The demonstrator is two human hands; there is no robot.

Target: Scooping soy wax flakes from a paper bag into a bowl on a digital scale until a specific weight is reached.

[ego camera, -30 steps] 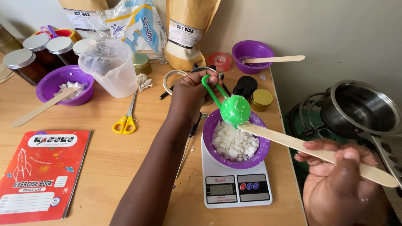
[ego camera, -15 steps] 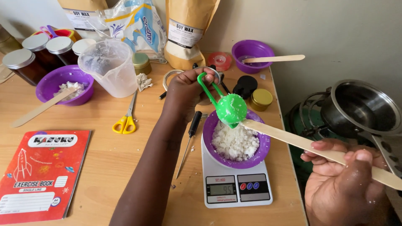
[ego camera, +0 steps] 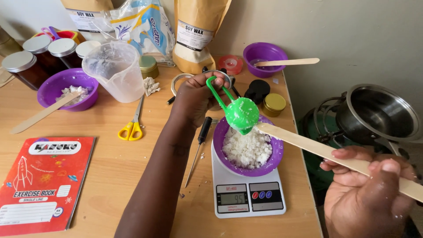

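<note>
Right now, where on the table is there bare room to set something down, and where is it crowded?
Bare wood lies between the red exercise book and the left hand's forearm, below the yellow scissors. A narrower strip runs between the book and the purple bowl with a stick. The back edge is crowded with jars, bags, tins and bowls.

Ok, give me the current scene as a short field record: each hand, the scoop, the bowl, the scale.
left hand: holds green scoop by its handle, tilted over the bowl
right hand: grips flat wooden stick, tip at the scoop's rim
purple bowl: on the scale, holds white flakes
kitchen scale: white, display lit
nearby: yellow scissors, red exercise book, steel pot
</note>
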